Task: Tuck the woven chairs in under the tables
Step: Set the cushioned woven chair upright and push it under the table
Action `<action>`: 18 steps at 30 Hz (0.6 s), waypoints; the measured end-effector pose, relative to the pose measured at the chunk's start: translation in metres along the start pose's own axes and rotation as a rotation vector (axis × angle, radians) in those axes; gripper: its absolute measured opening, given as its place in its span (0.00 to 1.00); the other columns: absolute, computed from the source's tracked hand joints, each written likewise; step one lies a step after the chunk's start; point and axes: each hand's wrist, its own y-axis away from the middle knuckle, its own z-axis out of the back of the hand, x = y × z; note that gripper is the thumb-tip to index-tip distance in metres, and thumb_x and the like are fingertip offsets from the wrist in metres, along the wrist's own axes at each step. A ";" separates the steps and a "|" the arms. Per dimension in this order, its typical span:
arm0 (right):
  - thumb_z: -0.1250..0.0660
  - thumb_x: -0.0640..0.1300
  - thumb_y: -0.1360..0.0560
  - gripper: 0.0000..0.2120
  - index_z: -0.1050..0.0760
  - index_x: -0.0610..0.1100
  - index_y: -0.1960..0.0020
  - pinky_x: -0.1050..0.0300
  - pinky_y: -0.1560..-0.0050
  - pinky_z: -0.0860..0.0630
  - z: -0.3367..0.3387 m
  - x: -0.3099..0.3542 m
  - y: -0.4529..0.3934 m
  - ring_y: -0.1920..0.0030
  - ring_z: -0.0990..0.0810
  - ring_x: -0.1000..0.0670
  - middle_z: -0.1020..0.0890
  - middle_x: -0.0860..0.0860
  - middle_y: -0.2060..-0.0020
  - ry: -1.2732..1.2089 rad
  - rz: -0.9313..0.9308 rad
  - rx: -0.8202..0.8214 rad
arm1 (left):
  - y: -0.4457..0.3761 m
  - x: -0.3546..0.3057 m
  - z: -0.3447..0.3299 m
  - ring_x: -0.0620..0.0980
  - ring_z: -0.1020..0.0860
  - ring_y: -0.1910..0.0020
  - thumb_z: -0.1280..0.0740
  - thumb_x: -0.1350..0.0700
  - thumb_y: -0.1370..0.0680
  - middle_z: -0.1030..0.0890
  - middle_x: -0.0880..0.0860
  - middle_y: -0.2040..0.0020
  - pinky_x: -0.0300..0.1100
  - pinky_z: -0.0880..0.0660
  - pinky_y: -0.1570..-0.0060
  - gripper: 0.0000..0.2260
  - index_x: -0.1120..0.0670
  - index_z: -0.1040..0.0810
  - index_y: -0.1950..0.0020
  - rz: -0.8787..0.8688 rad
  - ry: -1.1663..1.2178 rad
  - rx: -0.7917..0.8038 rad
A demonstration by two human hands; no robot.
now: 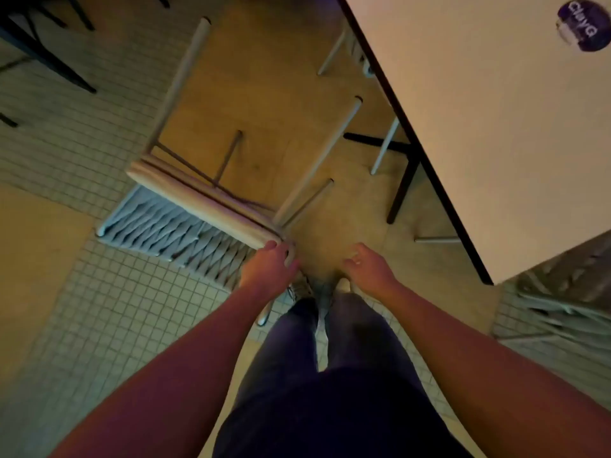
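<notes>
**A:** Gripping that corner, are you? From above, your left hand is curled over the near corner of the woven chair, where the wooden top rail meets the frame, just left of centre in the frame. Your right hand hangs loose beside it, fingers half-curled, grasping nothing.

**B:** Where should the chair go?

**A:** It stands out in the open, angled away from the white surface at the right of the frame and well clear of its edge. Another pale chair leg shows beneath that surface already.

**B:** So how do you do this well?

**A:** I'd bring your free hand onto the rail's far end, so that the grip is two-handed. Turn the chair square to the surface first, then slide it straight in, watching that its legs miss the black table leg.
</notes>
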 end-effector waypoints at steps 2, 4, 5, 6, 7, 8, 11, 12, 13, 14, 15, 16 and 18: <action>0.38 0.47 0.23 0.19 0.30 0.39 0.35 0.52 0.41 0.28 -0.012 0.001 0.007 0.39 0.24 0.41 0.23 0.40 0.40 0.030 0.009 0.021 | 0.011 0.006 -0.007 0.59 0.24 0.41 0.39 0.41 0.24 0.24 0.57 0.38 0.51 0.26 0.50 0.24 0.53 0.28 0.34 0.014 -0.053 0.011; 0.39 0.46 0.23 0.19 0.31 0.38 0.34 0.50 0.39 0.28 -0.024 0.002 0.017 0.39 0.25 0.41 0.23 0.39 0.38 0.031 0.027 0.049 | 0.027 0.017 -0.018 0.60 0.24 0.41 0.40 0.40 0.25 0.24 0.56 0.37 0.51 0.27 0.50 0.24 0.52 0.27 0.34 0.061 -0.039 0.003; 0.39 0.46 0.23 0.20 0.31 0.38 0.34 0.49 0.39 0.28 -0.034 -0.002 0.022 0.38 0.25 0.41 0.24 0.39 0.38 0.029 0.041 0.065 | 0.037 0.022 -0.026 0.60 0.24 0.42 0.40 0.40 0.25 0.24 0.56 0.38 0.50 0.28 0.51 0.24 0.52 0.26 0.35 0.084 -0.011 -0.005; 0.39 0.46 0.22 0.20 0.31 0.38 0.33 0.49 0.38 0.28 -0.044 -0.007 0.030 0.38 0.25 0.41 0.24 0.39 0.37 0.037 0.048 0.086 | 0.049 0.028 -0.036 0.59 0.23 0.43 0.39 0.40 0.25 0.24 0.56 0.39 0.49 0.29 0.52 0.23 0.52 0.25 0.37 0.104 0.011 -0.009; 0.39 0.47 0.22 0.21 0.32 0.39 0.32 0.49 0.37 0.28 -0.054 -0.013 0.037 0.37 0.25 0.42 0.24 0.41 0.36 0.037 0.052 0.101 | 0.062 0.035 -0.045 0.59 0.23 0.43 0.39 0.40 0.26 0.24 0.56 0.39 0.48 0.29 0.53 0.22 0.52 0.25 0.38 0.132 0.036 -0.022; 0.38 0.47 0.22 0.22 0.32 0.40 0.31 0.50 0.37 0.29 -0.061 -0.017 0.043 0.36 0.25 0.43 0.24 0.42 0.35 0.030 0.048 0.110 | 0.071 0.040 -0.052 0.59 0.23 0.44 0.38 0.40 0.26 0.24 0.55 0.40 0.48 0.29 0.53 0.22 0.52 0.25 0.38 0.158 0.061 -0.041; 0.37 0.49 0.23 0.22 0.31 0.44 0.31 0.52 0.39 0.27 -0.090 -0.038 0.065 0.38 0.24 0.45 0.23 0.44 0.36 0.040 0.053 0.143 | 0.107 0.063 -0.077 0.57 0.23 0.44 0.37 0.40 0.26 0.23 0.55 0.39 0.49 0.28 0.50 0.23 0.53 0.25 0.36 0.263 0.172 -0.094; 0.37 0.49 0.23 0.21 0.31 0.44 0.32 0.52 0.41 0.27 -0.100 -0.045 0.075 0.39 0.24 0.45 0.23 0.44 0.37 0.061 0.059 0.146 | 0.121 0.071 -0.086 0.57 0.23 0.43 0.36 0.40 0.26 0.23 0.55 0.39 0.49 0.27 0.49 0.24 0.53 0.25 0.36 0.289 0.198 -0.111; 0.36 0.49 0.23 0.21 0.30 0.45 0.32 0.52 0.42 0.26 -0.110 -0.049 0.083 0.41 0.23 0.45 0.22 0.44 0.39 0.066 0.061 0.139 | 0.133 0.079 -0.092 0.56 0.23 0.43 0.36 0.41 0.26 0.22 0.56 0.39 0.49 0.27 0.49 0.24 0.54 0.25 0.36 0.309 0.221 -0.117; 0.36 0.49 0.23 0.21 0.30 0.45 0.33 0.52 0.43 0.26 -0.120 -0.052 0.092 0.42 0.22 0.45 0.22 0.43 0.40 0.061 0.060 0.136 | 0.146 0.087 -0.098 0.56 0.23 0.43 0.36 0.41 0.25 0.22 0.56 0.39 0.48 0.28 0.49 0.24 0.54 0.25 0.36 0.327 0.249 -0.119; 0.36 0.49 0.23 0.20 0.30 0.45 0.33 0.52 0.44 0.25 -0.131 -0.053 0.102 0.43 0.22 0.45 0.21 0.44 0.40 0.042 0.061 0.138 | 0.158 0.096 -0.103 0.55 0.23 0.43 0.36 0.41 0.26 0.21 0.56 0.39 0.47 0.28 0.50 0.24 0.54 0.25 0.36 0.352 0.291 -0.125; 0.37 0.49 0.23 0.20 0.30 0.45 0.33 0.53 0.45 0.25 -0.143 -0.052 0.110 0.45 0.21 0.46 0.21 0.44 0.41 0.022 0.057 0.140 | 0.169 0.106 -0.106 0.54 0.22 0.44 0.35 0.40 0.26 0.21 0.56 0.40 0.46 0.29 0.50 0.24 0.54 0.25 0.36 0.380 0.348 -0.133; 0.37 0.49 0.23 0.20 0.30 0.45 0.33 0.56 0.49 0.26 -0.168 -0.046 0.123 0.50 0.21 0.49 0.21 0.46 0.41 0.000 0.050 0.135 | 0.187 0.126 -0.108 0.53 0.22 0.45 0.35 0.40 0.27 0.20 0.55 0.41 0.46 0.28 0.49 0.25 0.54 0.24 0.36 0.432 0.480 -0.148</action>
